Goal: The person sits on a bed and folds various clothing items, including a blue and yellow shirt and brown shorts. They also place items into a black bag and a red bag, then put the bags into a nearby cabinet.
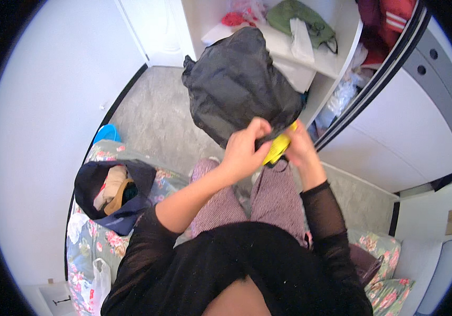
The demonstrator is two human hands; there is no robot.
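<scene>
A large, full-looking black fabric bag point(241, 79) hangs in front of me, its near edge at my fingers. My left hand point(247, 144) pinches that edge between thumb and curled fingers. Close beside it, my right hand point(301, 144) is closed on a bright yellow folded piece point(277, 149), which sits at the bag's edge between both hands. The yellow piece bears dark marks too small to tell. The right fingers are slightly blurred and partly hidden. A thin black cord point(281, 168) dangles below the yellow piece, over my leg.
Beyond the bag stands a white wardrobe shelf point(285, 49) with a green bag point(299, 19). The sliding door's track point(384, 75) rises at right. On the flowered bed point(107, 237) at left lies a dark blue bag point(143, 177) holding clothes. A blue basin point(107, 133) is behind it.
</scene>
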